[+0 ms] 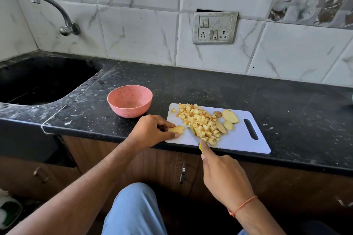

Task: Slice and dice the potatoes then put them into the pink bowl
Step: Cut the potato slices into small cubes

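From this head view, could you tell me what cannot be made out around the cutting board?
- Knife handle: covered by the right hand; only a yellow sliver shows.
- Blade tip: lost against the diced potato pile.
- Potato piece under the left hand: partly hidden by fingers.

A single wide-angle view is taken from head height, aimed forward and down at a black counter [248, 89]. The cutting board [236, 139] is seen close, at centre frame. A tiled wall [143, 30] fills the top, and a sink [38, 82] is caught at the left edge.
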`<state>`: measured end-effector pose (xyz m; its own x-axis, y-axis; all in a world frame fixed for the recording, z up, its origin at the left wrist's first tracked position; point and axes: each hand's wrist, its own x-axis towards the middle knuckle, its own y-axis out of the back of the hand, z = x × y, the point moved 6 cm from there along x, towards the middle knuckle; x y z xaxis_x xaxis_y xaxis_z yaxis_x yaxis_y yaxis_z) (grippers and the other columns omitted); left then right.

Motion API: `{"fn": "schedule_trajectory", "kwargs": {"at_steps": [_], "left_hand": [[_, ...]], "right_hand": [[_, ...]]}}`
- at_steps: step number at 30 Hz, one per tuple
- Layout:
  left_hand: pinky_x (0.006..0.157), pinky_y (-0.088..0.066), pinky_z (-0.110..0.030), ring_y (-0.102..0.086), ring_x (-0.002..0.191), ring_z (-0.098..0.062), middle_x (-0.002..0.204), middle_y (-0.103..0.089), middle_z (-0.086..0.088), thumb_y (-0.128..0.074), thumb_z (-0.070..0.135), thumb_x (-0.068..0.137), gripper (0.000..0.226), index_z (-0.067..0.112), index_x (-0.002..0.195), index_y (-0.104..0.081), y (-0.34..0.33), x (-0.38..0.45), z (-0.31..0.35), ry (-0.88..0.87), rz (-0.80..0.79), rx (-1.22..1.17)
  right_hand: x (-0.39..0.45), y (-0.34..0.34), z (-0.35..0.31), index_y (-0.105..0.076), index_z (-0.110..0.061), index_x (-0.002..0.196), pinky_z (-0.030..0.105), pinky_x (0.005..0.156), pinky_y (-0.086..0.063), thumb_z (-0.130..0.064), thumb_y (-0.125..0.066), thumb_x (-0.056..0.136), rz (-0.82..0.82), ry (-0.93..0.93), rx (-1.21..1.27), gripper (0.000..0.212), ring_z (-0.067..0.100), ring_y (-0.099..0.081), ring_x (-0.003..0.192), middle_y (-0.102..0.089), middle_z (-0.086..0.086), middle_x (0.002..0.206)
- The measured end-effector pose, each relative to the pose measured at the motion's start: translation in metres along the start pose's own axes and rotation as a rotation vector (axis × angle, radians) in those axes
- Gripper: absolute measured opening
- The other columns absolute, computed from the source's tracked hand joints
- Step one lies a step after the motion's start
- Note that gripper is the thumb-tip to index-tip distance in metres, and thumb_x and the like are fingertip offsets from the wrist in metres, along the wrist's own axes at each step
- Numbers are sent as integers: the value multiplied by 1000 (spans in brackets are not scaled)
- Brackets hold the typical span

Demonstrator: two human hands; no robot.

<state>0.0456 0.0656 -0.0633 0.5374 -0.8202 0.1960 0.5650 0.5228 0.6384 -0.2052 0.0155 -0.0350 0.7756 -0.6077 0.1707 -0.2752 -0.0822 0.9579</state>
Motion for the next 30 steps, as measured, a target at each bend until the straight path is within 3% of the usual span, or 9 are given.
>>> {"fn": "schedule_trajectory", "kwargs": {"at_steps": [8, 12, 17, 20, 25, 30], "left_hand": [[80, -61, -33, -72, 83, -9, 90, -78, 19, -97, 46, 72, 35, 34, 102, -85, 2, -1, -4, 0, -5, -26], [82, -62, -33, -72, 84, -5, 92, -78, 21, -97, 41, 73, 32, 32, 101, -86, 2, 0, -2, 7, -17, -31], [81, -62, -34, -73, 83, -4, 91, -78, 22, -97, 40, 74, 30, 32, 100, -86, 2, 0, -1, 9, -13, -35], [80, -63, -33, -72, 83, -2, 93, -78, 21, -96, 42, 73, 31, 32, 101, -86, 2, -1, -1, -1, 1, -26], [79, -62, -33, -72, 83, -5, 93, -78, 18, -96, 44, 74, 33, 31, 103, -86, 1, 0, -2, -3, 5, -27], [70, -58, -24, -69, 81, -4, 91, -77, 18, -96, 46, 72, 35, 31, 102, -86, 0, -1, -3, 1, 38, -25]], "right_hand": [[17, -7, -25, -24, -29, 163, 24, 51, -35, -36, -34, 111, 37, 73, 28, 54, 10, -53, 60, -50, -9, 65], [29, -17, -33, -20, -24, 164, 29, 54, -39, -27, -39, 109, -14, 49, -53, 59, 14, -55, 68, -57, -5, 75], [44, -21, -40, -19, -21, 165, 26, 49, -30, -21, -42, 107, -37, 48, -84, 62, 16, -53, 67, -62, 1, 83], [38, -20, -35, -17, -22, 165, 29, 53, -37, -23, -41, 108, -51, 59, -85, 62, 15, -55, 68, -62, -1, 81], [7, -10, -24, -12, -29, 165, 23, 47, -27, -31, -40, 110, -68, 79, -104, 62, 9, -51, 58, -54, -7, 69], [-1, -4, -9, -9, -34, 165, 23, 46, -27, -30, -35, 111, -63, 44, -127, 61, 9, -50, 54, -55, -6, 67]]}}
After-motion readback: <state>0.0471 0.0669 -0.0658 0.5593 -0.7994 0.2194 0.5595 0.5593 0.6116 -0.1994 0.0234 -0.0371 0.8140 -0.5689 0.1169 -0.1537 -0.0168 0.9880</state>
